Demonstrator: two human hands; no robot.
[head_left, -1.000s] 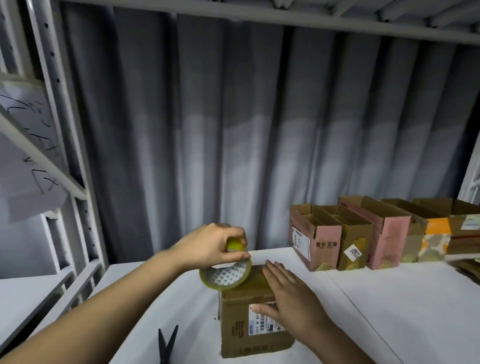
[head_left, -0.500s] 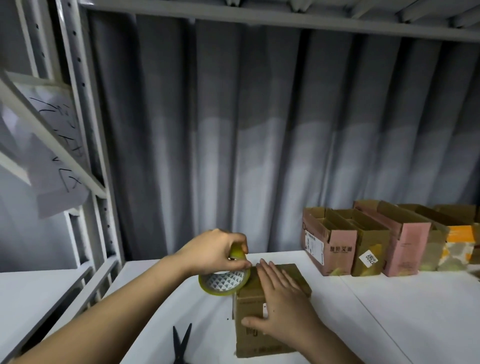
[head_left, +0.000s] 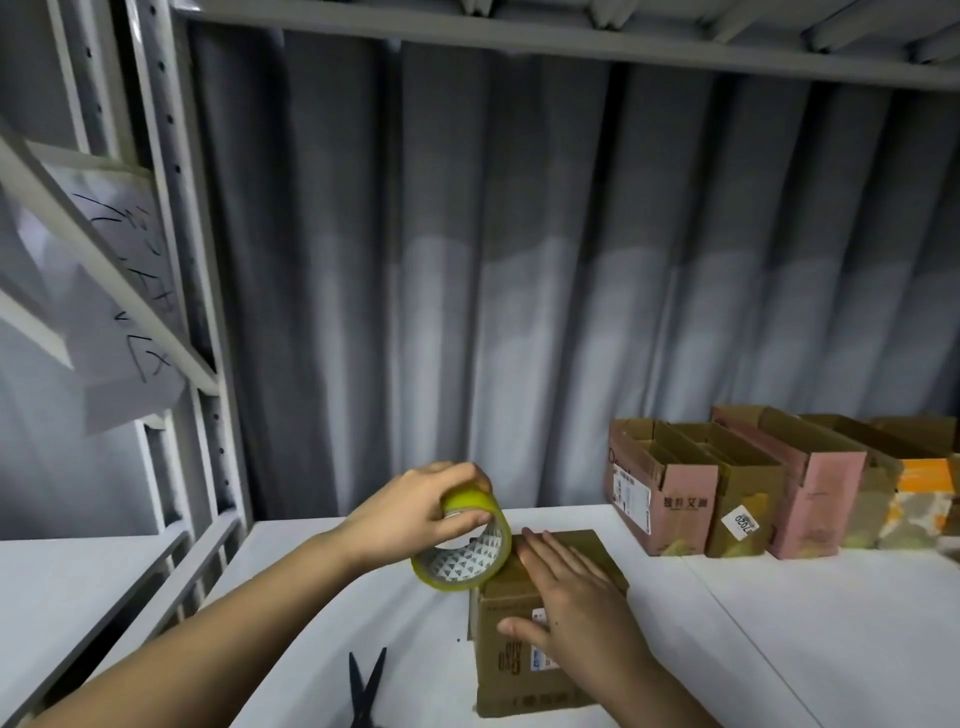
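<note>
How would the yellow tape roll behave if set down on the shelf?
The tape roll is a round ring, so on its edge it would probably roll; flat, it should sit. Gripped by the left hand alone, it seems light and stiff.

**A:** Look at that tape roll (head_left: 465, 558) in the left hand (head_left: 415, 512): glossy yellowish plastic film, with a core that looks like printed card.

**B:** Under the right hand (head_left: 576, 597), the box (head_left: 511, 670) is plain brown cardboard, matt (its white label (head_left: 539, 616) looks smoother).

**A:** Below the left hand are the scissors (head_left: 366, 686), dark and dull. The shelf board (head_left: 779, 623) under both hands is white, smooth and matt.

**B:** Beyond the fingertips there's a grey curtain (head_left: 519, 260) of soft matt cloth. Right of the right hand are open cartons (head_left: 670, 499) in matt cardboard, some faced pink. Up left of the left hand are a painted metal rack (head_left: 156, 156) and a paper sheet (head_left: 119, 322).
</note>
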